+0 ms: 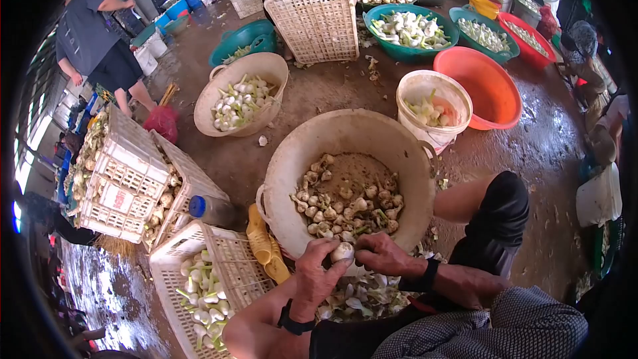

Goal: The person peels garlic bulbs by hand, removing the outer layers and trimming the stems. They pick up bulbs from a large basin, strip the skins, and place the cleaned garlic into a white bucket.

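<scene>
My left hand [315, 275] is closed around a whitish garlic bulb [342, 252], held over the near rim of a large beige tub [282, 179]. Close beside the bulb, on its right, my right hand [389, 254] has its fingers curled in; what they hold, if anything, is hidden. Unpeeled garlic bulbs [345, 209] with dirty skins lie in the tub, mostly along its near side and edges. Below my hands is a heap of loose garlic skins [362, 296].
At lower left, a white crate [174, 259] holds trimmed garlic, next to a yellow shoe [264, 246] and a blue-capped bottle [211, 210]. Stacked crates [126, 173] stand beyond. Ahead are a smaller beige tub [206, 103], a white bucket [435, 136] and a red basin [488, 86]. A person [100, 40] stands at upper left.
</scene>
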The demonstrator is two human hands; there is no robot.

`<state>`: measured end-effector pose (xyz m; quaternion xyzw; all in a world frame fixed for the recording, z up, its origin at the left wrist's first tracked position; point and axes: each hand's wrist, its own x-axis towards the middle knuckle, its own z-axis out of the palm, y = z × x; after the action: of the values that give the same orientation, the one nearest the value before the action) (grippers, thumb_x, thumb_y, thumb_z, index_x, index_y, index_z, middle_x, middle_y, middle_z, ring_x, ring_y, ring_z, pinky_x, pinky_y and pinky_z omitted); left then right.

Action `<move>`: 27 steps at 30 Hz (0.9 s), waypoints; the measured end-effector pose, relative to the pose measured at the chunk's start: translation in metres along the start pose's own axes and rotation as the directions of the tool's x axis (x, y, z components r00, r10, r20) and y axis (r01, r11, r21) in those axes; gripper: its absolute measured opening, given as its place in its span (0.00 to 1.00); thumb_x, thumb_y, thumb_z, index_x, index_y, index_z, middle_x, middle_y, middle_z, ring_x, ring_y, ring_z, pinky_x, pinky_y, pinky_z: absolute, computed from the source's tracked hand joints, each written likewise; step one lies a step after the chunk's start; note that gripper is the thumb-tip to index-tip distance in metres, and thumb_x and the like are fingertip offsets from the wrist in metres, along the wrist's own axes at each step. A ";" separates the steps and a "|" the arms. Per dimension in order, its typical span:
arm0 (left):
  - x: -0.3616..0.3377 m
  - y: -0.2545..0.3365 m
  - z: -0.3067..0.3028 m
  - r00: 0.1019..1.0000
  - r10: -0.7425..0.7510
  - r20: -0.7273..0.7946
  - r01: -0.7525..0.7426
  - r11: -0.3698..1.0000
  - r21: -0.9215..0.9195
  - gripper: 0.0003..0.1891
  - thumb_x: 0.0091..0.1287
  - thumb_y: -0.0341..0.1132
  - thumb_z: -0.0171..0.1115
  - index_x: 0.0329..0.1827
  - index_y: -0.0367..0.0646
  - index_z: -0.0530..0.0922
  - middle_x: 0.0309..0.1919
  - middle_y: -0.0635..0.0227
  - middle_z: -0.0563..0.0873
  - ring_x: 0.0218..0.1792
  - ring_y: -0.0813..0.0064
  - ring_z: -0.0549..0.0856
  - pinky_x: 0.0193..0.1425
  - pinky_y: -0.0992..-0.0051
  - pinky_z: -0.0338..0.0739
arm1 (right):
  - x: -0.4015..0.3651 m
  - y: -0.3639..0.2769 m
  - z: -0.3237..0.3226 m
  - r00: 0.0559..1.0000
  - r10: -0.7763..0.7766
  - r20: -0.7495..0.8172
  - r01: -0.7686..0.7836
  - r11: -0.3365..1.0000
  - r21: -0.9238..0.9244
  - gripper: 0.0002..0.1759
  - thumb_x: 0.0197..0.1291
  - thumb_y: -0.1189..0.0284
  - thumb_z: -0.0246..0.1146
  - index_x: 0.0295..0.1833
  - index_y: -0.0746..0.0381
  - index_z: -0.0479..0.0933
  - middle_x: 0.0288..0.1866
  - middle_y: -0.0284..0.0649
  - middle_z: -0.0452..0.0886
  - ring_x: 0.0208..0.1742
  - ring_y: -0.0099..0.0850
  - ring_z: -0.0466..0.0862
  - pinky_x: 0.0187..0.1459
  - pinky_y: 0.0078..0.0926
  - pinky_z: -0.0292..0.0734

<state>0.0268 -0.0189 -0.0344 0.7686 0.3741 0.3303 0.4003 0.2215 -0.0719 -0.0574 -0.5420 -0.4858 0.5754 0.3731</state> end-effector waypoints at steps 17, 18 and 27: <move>-0.006 0.001 -0.009 0.922 -0.366 0.127 0.370 0.738 -0.565 0.21 0.58 0.30 0.72 0.54 0.31 0.78 0.44 0.60 0.85 0.42 0.75 0.84 0.47 0.76 0.79 | -0.001 0.011 0.004 0.999 -0.023 -0.028 0.028 0.978 0.204 0.08 0.59 0.71 0.58 0.36 0.66 0.78 0.25 0.30 0.77 0.25 0.19 0.74 0.26 0.24 0.69; -0.006 0.004 -0.009 0.901 -0.403 0.164 0.405 0.640 -0.653 0.22 0.59 0.30 0.71 0.55 0.31 0.78 0.42 0.61 0.85 0.40 0.78 0.83 0.45 0.78 0.79 | -0.002 0.015 0.005 0.999 -0.023 -0.036 0.030 0.978 0.208 0.08 0.59 0.71 0.58 0.36 0.66 0.78 0.25 0.30 0.77 0.25 0.19 0.74 0.26 0.24 0.69; 0.001 0.029 -0.032 0.941 -0.299 0.161 0.249 0.286 -0.925 0.21 0.65 0.36 0.64 0.57 0.31 0.76 0.42 0.56 0.86 0.34 0.69 0.86 0.29 0.73 0.79 | -0.009 0.094 0.021 0.926 -0.027 0.376 0.284 0.707 -0.648 0.15 0.53 0.62 0.61 0.35 0.65 0.78 0.30 0.54 0.80 0.34 0.52 0.82 0.36 0.45 0.76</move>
<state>0.0104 -0.0178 0.0061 0.3159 0.2507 0.4273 0.8092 0.2116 -0.1074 -0.1472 -0.4905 -0.7662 0.4024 0.1021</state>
